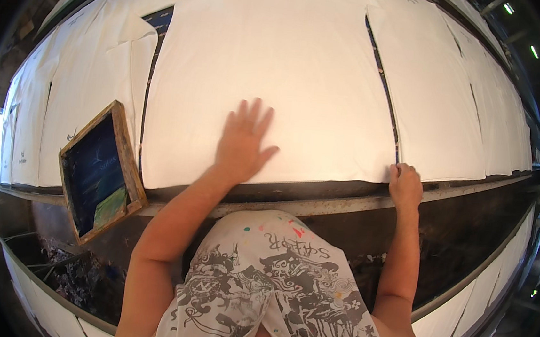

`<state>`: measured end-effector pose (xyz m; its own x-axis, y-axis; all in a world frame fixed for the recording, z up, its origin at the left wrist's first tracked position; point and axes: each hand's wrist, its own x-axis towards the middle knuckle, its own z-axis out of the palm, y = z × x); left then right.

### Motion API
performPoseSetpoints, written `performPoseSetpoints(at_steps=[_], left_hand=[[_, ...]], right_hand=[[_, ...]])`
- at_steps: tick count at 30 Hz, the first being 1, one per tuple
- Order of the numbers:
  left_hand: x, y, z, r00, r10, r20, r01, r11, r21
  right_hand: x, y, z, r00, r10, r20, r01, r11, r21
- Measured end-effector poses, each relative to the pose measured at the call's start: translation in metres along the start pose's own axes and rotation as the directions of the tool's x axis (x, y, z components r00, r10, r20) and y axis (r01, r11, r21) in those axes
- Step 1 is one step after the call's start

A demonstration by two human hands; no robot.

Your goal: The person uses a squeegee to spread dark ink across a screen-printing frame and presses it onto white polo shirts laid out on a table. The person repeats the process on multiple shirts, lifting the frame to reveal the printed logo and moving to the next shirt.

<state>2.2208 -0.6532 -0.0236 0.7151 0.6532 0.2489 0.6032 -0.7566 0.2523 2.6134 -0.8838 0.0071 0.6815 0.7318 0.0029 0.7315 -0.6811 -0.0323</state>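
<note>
A large white fabric piece (pixel 279 60) lies spread over the long table in front of me. My left hand (pixel 244 144), slightly blurred, is over its near middle part, palm down with the fingers apart. At the near right corner of this piece, my right hand (pixel 405 183) is closed, its fingertips pinching the fabric's edge. A narrow dark gap (pixel 384 79) separates the piece from another white fabric piece (pixel 427 99) on its right. Left of my left hand, a wooden-framed printing screen (pixel 137 182) with a dark mesh stands tilted at the table's near edge.
More white fabric pieces (pixel 102 67) lie along the table to the left, some with small dark prints. A pale rail (pixel 318 205) runs along the near edge. Behind me, another long table (pixel 470 301) carries white fabric.
</note>
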Motion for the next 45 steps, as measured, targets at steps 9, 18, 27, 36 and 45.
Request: performPoseSetpoints(at_steps=[9,18,27,36,45], left_hand=[[0.004,0.017,0.013,0.967,0.130,0.221,-0.147,0.987,0.061],[0.001,0.009,0.002,0.911,0.307,0.276,-0.316,0.949,-0.011],[0.001,0.016,0.002,0.920,0.287,0.265,-0.288,0.957,-0.036],[0.057,0.109,0.051,0.882,0.339,0.327,-0.336,0.940,-0.066],[0.036,0.091,0.041,0.916,0.365,0.168,-0.249,0.845,-0.473]], right_hand=[[-0.003,0.002,0.015,0.994,0.090,-0.058,-0.054,0.890,0.452],[0.002,0.000,-0.006,0.971,0.111,-0.211,0.074,0.702,0.708],[0.016,0.016,0.013,1.000,-0.027,0.011,0.019,0.897,0.442],[0.002,0.025,0.006,0.997,0.071,0.009,-0.070,0.957,0.280],[-0.020,-0.026,0.000,0.872,-0.199,-0.448,0.381,0.851,0.363]])
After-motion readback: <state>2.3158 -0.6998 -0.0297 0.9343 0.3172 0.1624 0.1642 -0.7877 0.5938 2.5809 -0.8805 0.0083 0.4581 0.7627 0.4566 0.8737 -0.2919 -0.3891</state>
